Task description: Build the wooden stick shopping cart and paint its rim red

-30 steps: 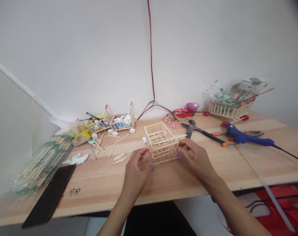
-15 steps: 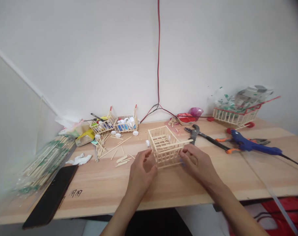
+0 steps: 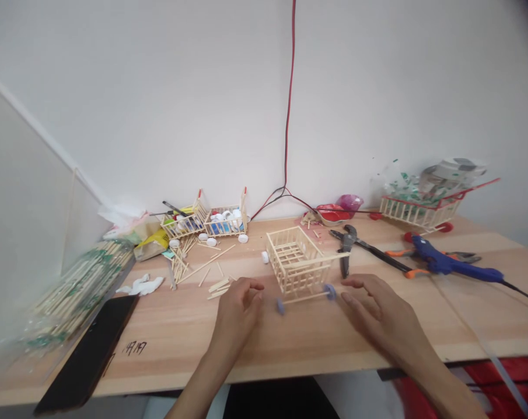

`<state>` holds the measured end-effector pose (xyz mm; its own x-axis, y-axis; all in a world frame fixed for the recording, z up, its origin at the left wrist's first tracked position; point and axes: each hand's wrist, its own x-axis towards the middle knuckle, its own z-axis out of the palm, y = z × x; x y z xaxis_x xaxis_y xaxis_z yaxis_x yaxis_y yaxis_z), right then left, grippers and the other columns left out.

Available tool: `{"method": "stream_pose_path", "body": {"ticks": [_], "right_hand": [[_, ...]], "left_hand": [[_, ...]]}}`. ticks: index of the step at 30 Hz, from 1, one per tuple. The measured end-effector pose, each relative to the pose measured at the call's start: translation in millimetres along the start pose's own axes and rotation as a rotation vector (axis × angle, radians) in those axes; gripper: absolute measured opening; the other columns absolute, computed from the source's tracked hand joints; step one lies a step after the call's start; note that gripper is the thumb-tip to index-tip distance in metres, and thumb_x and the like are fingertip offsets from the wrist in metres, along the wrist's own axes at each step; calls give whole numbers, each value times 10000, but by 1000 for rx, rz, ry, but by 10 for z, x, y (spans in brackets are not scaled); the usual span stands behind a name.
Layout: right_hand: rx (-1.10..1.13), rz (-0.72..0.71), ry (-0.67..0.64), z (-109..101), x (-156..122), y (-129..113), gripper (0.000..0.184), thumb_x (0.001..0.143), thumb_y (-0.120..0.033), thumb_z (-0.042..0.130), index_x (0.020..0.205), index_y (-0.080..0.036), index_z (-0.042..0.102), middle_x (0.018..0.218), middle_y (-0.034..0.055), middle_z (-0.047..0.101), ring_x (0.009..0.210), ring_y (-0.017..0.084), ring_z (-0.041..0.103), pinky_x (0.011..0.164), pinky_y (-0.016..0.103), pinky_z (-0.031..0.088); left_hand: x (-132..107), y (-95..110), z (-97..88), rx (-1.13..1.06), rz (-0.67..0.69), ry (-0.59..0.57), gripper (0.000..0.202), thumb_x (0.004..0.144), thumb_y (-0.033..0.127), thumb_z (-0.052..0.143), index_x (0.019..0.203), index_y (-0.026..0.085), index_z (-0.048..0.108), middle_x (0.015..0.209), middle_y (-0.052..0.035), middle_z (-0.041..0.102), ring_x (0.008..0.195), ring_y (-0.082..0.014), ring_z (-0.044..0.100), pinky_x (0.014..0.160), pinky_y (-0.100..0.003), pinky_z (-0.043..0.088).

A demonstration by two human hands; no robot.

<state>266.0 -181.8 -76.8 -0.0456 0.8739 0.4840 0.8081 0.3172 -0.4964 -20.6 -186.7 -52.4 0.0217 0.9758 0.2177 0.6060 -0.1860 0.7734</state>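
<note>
A small open-topped cart made of wooden sticks [image 3: 295, 262] stands on the wooden table [image 3: 264, 343]. A stick axle with two blue wheels [image 3: 305, 297] lies at its near side. My left hand [image 3: 238, 311] rests just left of the left wheel, fingers loosely curled, holding nothing. My right hand [image 3: 381, 314] hovers just right of the right wheel, fingers spread, not touching the cart.
Loose sticks [image 3: 203, 270] and two stick baskets of bottle caps [image 3: 211, 220] lie at the back left. Pliers [image 3: 349, 244], a blue glue gun [image 3: 447, 263] and a red-trimmed stick cart [image 3: 421, 209] sit at the right. A black slab [image 3: 87, 352] and bagged sticks [image 3: 72, 291] are at the left.
Both hands have let go of the stick cart and drawn back toward me. The axle with the blue wheels now shows at the cart's near side.
</note>
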Motion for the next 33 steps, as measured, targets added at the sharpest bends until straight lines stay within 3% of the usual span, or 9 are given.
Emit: {"method": "stream_pose_path", "body": {"ticks": [7,14,19,23,26,29,31,33], "right_hand": [[42,81,-10,26,-43,-81,269,896,-463,509,938,-232,641,926,53,716,830,216,670,696,328,508],[122,201,-44,109,102,-65,328,910,-480,480,1051,-223,627,1006,61,709,821,198,648,727,309,487],[150,262,-72,67,115,11,319,896,-466,473,1033,-229,635,898,37,722,703,180,643,653,289,472],[89,178,-108,-208,208,123,347,907,-442,390,869,-226,659,614,-2,651,574,172,603,592,281,429],[-21,182,-38,-565,447,254,358,870,-454,421,781,-221,678,488,-12,577,513,176,570,548,282,384],[-80,329,61,-929,793,388,461,877,-514,427,608,-212,649,440,0,546,455,165,529,544,289,359],[-24,404,123,-1081,1030,474,409,869,-434,478,568,-207,638,467,8,568,510,168,543,570,283,349],[4,433,147,-1106,1236,562,308,842,-316,525,581,-202,640,537,11,606,592,171,557,588,274,337]], "left_hand": [[15,21,-1,-87,-13,134,164,841,199,513,869,216,674,905,-28,722,876,-194,664,823,-338,510],[-8,7,56,-110,-26,95,218,802,184,501,914,209,686,962,-40,721,908,-193,655,844,-333,499],[62,-79,-54,-52,-4,125,213,843,265,490,899,211,688,925,-31,723,871,-184,653,791,-288,479],[314,-94,-276,56,-11,166,287,868,410,481,770,205,656,610,23,631,568,-148,560,587,-253,398],[590,-58,-405,114,19,278,342,856,446,477,652,196,590,486,43,515,510,-135,491,552,-244,343],[793,-44,-414,115,-2,410,396,853,505,474,618,196,550,453,53,414,498,-128,427,542,-242,304],[839,-76,-368,80,-11,441,443,870,541,444,605,194,519,465,51,408,512,-127,422,551,-241,303],[822,-138,-316,57,-18,442,449,881,543,430,611,193,509,484,49,430,529,-127,431,561,-239,312]]}}
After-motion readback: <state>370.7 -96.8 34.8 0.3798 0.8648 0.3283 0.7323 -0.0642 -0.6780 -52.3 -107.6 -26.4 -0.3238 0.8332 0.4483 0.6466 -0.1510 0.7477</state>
